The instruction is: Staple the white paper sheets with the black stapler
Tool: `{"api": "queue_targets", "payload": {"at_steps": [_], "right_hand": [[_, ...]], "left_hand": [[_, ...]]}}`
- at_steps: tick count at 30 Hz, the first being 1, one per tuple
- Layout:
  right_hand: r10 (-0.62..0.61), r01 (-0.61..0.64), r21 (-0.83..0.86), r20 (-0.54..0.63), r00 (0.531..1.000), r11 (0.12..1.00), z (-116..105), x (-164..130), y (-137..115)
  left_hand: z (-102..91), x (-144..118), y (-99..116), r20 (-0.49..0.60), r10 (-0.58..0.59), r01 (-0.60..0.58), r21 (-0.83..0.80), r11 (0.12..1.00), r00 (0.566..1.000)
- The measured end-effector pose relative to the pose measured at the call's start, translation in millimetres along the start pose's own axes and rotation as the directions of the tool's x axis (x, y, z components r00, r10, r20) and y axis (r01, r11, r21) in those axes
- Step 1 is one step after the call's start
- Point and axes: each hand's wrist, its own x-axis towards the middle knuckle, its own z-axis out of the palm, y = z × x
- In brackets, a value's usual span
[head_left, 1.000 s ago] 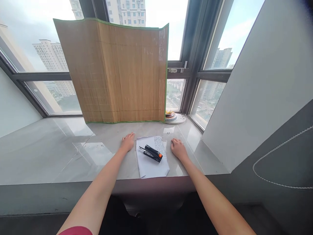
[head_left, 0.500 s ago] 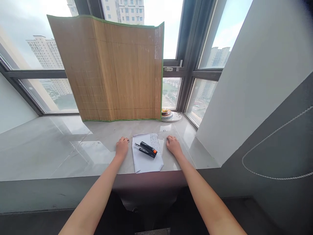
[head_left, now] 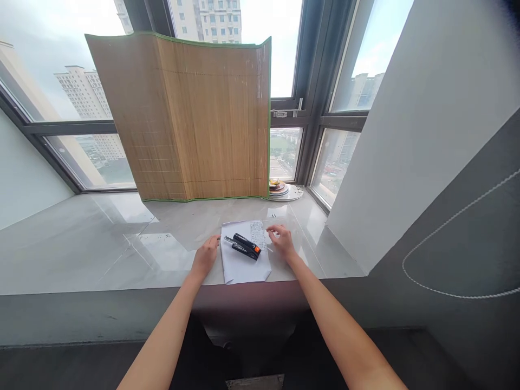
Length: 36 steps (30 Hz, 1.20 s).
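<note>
A black stapler (head_left: 244, 246) with an orange end piece lies spread open on white sheets of paper (head_left: 244, 270), one of which carries small print at its upper right. At the sheets' left edge is my left hand (head_left: 206, 255), its fingers bunched together around a tiny dark thing too small to name. My right hand (head_left: 282, 241) hovers by the right edge of the paper, fingers bent and a little apart, with nothing visible in them. Two tiny dark marks (head_left: 273, 215) show on the sill above that hand.
A bamboo mat (head_left: 211, 119) with green edging stands against the window behind the sill (head_left: 154, 254). Stacked plates (head_left: 286, 193) sit beside its lower right corner. On the right are a slanting white wall (head_left: 406, 141) and a hanging beaded cord (head_left: 459, 296).
My left hand has moved right, up to the paper's edge. My right hand has shifted slightly left towards the paper, and its fingers have lifted and stretched out.
</note>
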Motion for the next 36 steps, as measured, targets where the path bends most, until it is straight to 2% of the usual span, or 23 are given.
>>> {"api": "queue_targets", "payload": {"at_steps": [2, 3, 7, 13, 18, 21, 24, 26, 32, 36], "right_hand": [[-0.06, 0.054, 0.143, 0.044, 0.997, 0.988, 17.5, -8.4, -20.9], [-0.102, 0.092, 0.158, 0.057, 0.993, 0.983, 25.6, -13.2, -29.8], [-0.279, 0.281, 0.016, 0.182, 0.943, 0.96, 43.1, -25.9, -45.2], [-0.206, 0.248, -0.124, 0.278, 0.938, 0.961, 44.1, -27.6, -33.8], [-0.238, 0.276, -0.106, 0.281, 0.93, 0.955, 42.7, -30.8, -33.4], [-0.237, 0.291, -0.137, 0.316, 0.919, 0.947, 42.8, -31.2, -34.6], [-0.221, 0.287, -0.165, 0.333, 0.917, 0.944, 42.8, -31.1, -35.6], [-0.217, 0.288, -0.171, 0.342, 0.914, 0.942, 42.2, -31.2, -36.6], [-0.197, 0.271, -0.185, 0.341, 0.919, 0.944, 39.4, -30.8, -39.7], [-0.164, 0.21, -0.175, 0.245, 0.955, 0.962, 37.2, -29.4, -38.6]], "left_hand": [[-1.3, 0.3, 0.0, -0.03, 0.071, -0.072, -0.034, 0.997, 0.997], [-1.9, 0.6, -0.2, -0.046, 0.096, -0.098, -0.054, 0.994, 0.994], [-3.6, 1.5, -0.3, -0.092, 0.131, -0.142, -0.117, 0.983, 0.987], [-6.7, -0.1, 3.3, -0.093, 0.182, -0.199, -0.213, 0.957, 0.979], [-11.1, -3.0, 3.8, -0.143, 0.19, -0.228, -0.341, 0.912, 0.971], [-12.1, -2.9, 4.2, -0.081, 0.233, -0.246, -0.37, 0.896, 0.969], [-10.8, -0.8, 5.7, 0.044, 0.3, -0.268, -0.345, 0.9, 0.953], [-9.8, 0.4, 7.5, 0.083, 0.301, -0.263, -0.304, 0.915, 0.95], [-13.1, -3.3, 12.7, 0.048, 0.265, -0.248, -0.222, 0.943, 0.963], [-14.0, -7.1, 11.3, 0.044, 0.277, -0.265, -0.181, 0.947, 0.96]]}}
